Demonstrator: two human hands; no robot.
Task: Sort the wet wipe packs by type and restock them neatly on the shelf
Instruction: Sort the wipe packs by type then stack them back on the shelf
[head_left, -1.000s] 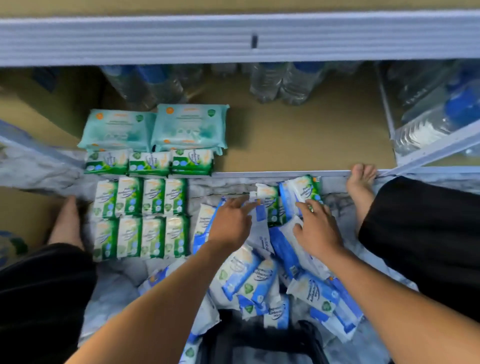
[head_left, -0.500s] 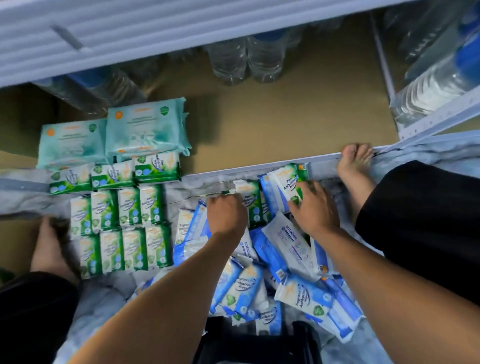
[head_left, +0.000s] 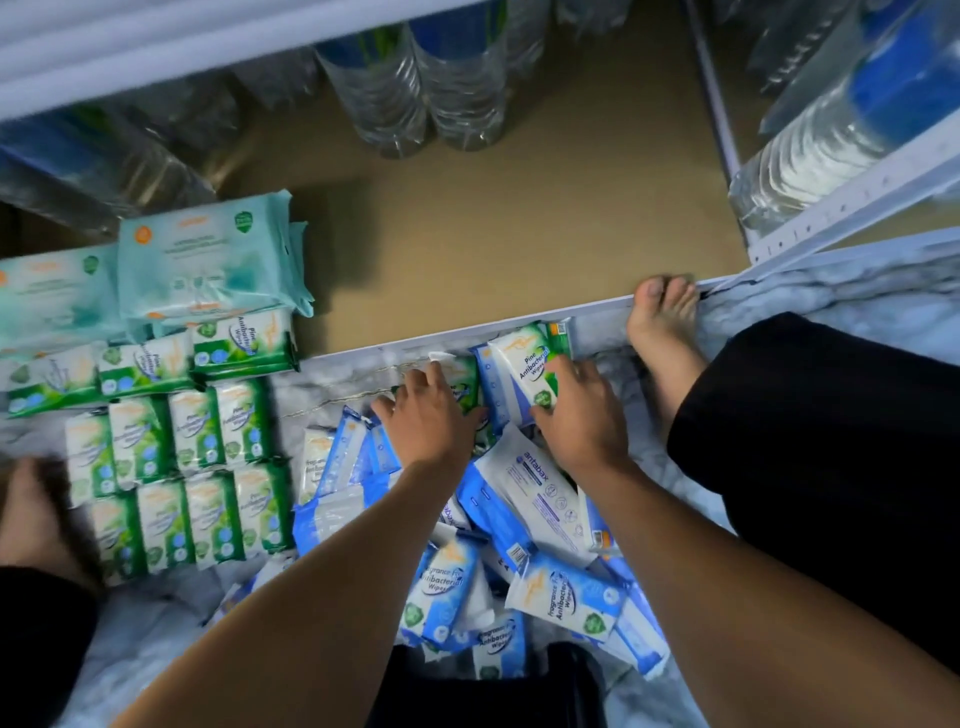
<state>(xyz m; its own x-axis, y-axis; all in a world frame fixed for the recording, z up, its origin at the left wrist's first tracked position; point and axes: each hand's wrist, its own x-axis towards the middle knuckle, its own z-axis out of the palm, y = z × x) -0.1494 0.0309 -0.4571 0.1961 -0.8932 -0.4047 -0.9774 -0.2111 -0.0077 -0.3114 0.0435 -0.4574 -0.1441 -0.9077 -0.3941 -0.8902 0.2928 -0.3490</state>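
A loose pile of blue fragrance-free wipe packs (head_left: 447, 587) lies on the marble floor between my arms, with a white antabax pack (head_left: 540, 493) on top. At the pile's far end my right hand (head_left: 587, 421) grips a green pine wipe pack (head_left: 527, 366) between thumb and fingers. My left hand (head_left: 428, 415) curls over a second green pack (head_left: 465, 387), which it mostly hides. Sorted green packs (head_left: 176, 483) lie in neat rows at the left. Two large teal packs (head_left: 208, 260) sit on the brown shelf board (head_left: 519, 234).
Water bottles (head_left: 415, 88) stand at the back of the shelf, and more (head_left: 831, 130) fill the bay at the right. My bare feet (head_left: 665, 332) (head_left: 26, 514) flank the pile. A black object (head_left: 493, 691) lies at the bottom edge.
Both hands have moved forward to the green packs by the shelf edge, and their fingers have closed on them. The view has tilted and drawn nearer to the shelf.
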